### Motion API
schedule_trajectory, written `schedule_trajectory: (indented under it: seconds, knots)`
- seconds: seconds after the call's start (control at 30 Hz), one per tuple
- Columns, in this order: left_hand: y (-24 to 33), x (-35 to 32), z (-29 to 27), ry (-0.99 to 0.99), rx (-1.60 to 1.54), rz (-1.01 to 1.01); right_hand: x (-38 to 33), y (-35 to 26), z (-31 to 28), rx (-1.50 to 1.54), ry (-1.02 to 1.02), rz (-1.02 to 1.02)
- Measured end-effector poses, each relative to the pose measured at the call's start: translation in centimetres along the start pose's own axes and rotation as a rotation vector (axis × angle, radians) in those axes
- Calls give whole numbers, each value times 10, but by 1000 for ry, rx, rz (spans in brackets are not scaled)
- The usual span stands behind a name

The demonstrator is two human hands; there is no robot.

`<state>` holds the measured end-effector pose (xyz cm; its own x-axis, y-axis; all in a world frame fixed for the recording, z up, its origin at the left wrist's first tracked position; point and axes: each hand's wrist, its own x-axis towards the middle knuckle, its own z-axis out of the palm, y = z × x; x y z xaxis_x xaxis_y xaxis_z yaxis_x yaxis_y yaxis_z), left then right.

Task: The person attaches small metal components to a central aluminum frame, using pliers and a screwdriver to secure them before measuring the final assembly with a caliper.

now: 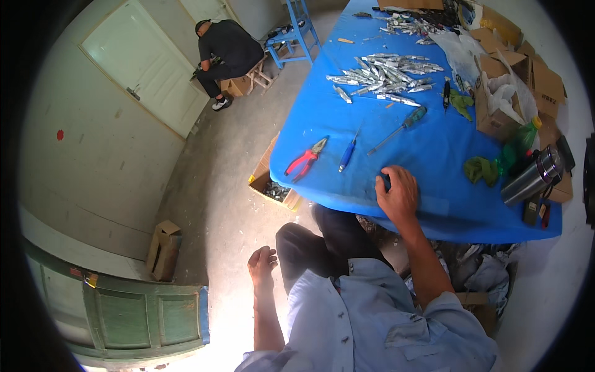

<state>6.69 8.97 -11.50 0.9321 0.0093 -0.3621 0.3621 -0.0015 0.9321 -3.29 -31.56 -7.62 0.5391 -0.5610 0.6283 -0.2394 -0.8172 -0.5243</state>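
Two hands of yours show, with twelve o'clock taken as straight away from you across the blue tablecloth [310, 124]. Your right hand [400, 192] rests on the cloth near its front edge, fingers bent over a small dark object [387, 181] that peeks out at the hand's ten o'clock side; the fingers cover too much to tell whether you grasp it or merely lie over it. Your left hand [263, 266] is at eight o'clock from the right, beside your knee, loosely curled and released, with nothing visible in it. The dark object looks likely to be light and hard; its exposed edge would suit a thumb-and-forefinger pinch. From the right hand, the blue-handled screwdriver [348, 155] lies at ten o'clock: probably light and stiff, best taken by its handle, since the thin shaft points off toward one o'clock. Farther out at ten, the red-handled pliers [304, 162] should feel heavier, the coated grips offering the surer hold. At twelve, the green-handled screwdriver [414, 118] aims its shaft toward eight o'clock; take its thick handle. Beyond it, the pile of silvery pieces [390, 74] seems smooth, perhaps slippery, so mid-body is the fair place to hold one.
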Motion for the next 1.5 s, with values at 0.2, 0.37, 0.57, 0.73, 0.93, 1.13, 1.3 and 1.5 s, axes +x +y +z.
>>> schedule_trajectory:
  seconds: [0.2, 0.37, 0.57, 0.73, 0.93, 1.13, 1.3, 1.5]
  knots:
    - [-13, 2, 3, -50, 42, -8, -1, -3, 1, -2, -24, 4]
    - [-16, 3, 11, -72, 56, -5, 2, 0, -1, 8, 5, -7]
    - [-5, -14, 24, -71, 87, -3, 0, 0, -1, 31, 2, -17]
    - [-1, -25, 26, -76, 84, 6, 0, 1, -1, 52, -12, -18]
    - [1, -28, 18, -139, -33, 2, 1, 1, 0, 45, -14, -38]
    - [-17, -7, 13, -99, 8, -86, -3, 3, 1, 37, -49, -45]
    - [-29, 17, 33, -137, -18, -142, 1, 3, -6, -3, -102, -45]
    - [-68, 42, 27, -139, -194, -339, 2, -1, 0, -69, -109, -49]
